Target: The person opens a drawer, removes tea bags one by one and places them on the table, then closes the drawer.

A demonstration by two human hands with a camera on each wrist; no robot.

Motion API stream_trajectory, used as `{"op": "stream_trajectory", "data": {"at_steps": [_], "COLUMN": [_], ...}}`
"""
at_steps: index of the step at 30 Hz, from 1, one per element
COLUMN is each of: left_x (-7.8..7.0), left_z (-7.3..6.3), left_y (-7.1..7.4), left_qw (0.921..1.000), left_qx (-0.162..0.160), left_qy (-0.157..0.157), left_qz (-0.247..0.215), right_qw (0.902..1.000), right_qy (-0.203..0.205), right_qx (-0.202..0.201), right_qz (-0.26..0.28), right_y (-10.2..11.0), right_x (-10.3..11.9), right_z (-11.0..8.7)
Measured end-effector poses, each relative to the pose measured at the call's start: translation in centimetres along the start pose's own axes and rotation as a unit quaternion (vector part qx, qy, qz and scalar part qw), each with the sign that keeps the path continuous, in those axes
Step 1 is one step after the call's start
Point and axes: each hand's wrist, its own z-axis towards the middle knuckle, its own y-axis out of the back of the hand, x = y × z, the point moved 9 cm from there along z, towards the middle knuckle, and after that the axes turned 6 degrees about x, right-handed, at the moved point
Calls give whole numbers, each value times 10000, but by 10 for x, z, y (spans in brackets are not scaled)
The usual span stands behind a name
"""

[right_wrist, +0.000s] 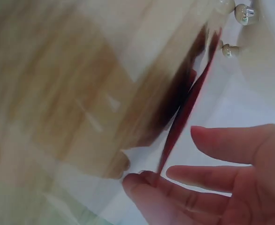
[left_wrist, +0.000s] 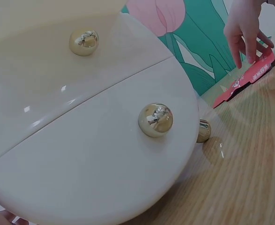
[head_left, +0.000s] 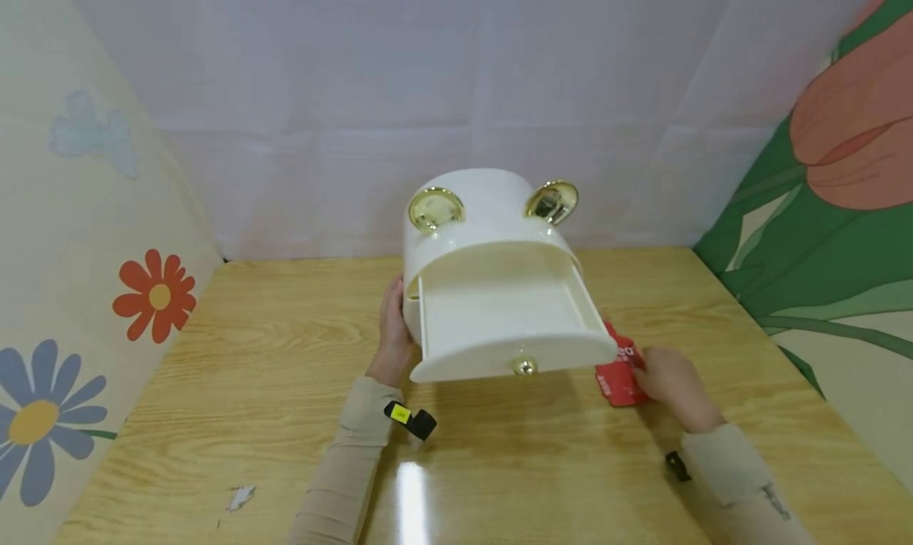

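Observation:
A white drum-shaped drawer box (head_left: 492,192) with gold ear-like pieces stands at the middle of the table, its upper drawer (head_left: 506,299) pulled out. Round gold knobs (left_wrist: 156,119) sit on both drawer fronts. My left hand (head_left: 394,331) rests against the box's left side; its fingers show at the lower left corner of the left wrist view. To the right of the box, my right hand (head_left: 670,383) holds the near edge of a flat red packet (head_left: 619,375) with white lettering. In the right wrist view the thin packet (right_wrist: 186,108) slants up from between the fingertips.
The wooden table (head_left: 285,323) meets a pale cloth backdrop (head_left: 321,93) behind the box. Flower-painted panels flank it, one on the left (head_left: 85,252) and one on the right (head_left: 842,252). A torn whitish patch (head_left: 242,496) marks the table at the front left.

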Motion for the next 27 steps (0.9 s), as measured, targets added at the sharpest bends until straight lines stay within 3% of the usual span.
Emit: {"op": "stream_trajectory", "data": {"at_steps": [8, 12, 14, 18, 23, 27], "left_x": [-2, -5, -6, -5, -1, 0], "left_z": [-3, -5, -5, -4, -2, 0], "left_y": [-4, -6, -6, -6, -3, -1], "left_qw": [9997, 9999, 9999, 9999, 9997, 9996], "left_qx": [-60, -101, -120, -105, -83, -100], "left_qy": [31, 12, -24, -34, -3, -17], "left_qz": [-231, -105, -55, -125, -246, -267], "right_qw": [9995, 9987, 9936, 9736, 9331, 8998], "right_qy": [-247, 111, 428, 823, 1403, 1735], "right_qx": [169, -394, -930, -2012, -3232, -3926], "right_qz": [17, 316, 470, 698, 718, 784], "right_y": [2, 16, 29, 55, 82, 96], "right_x": [-4, 4, 12, 26, 49, 61], "right_z": [-2, -10, -16, -32, -55, -72]}}
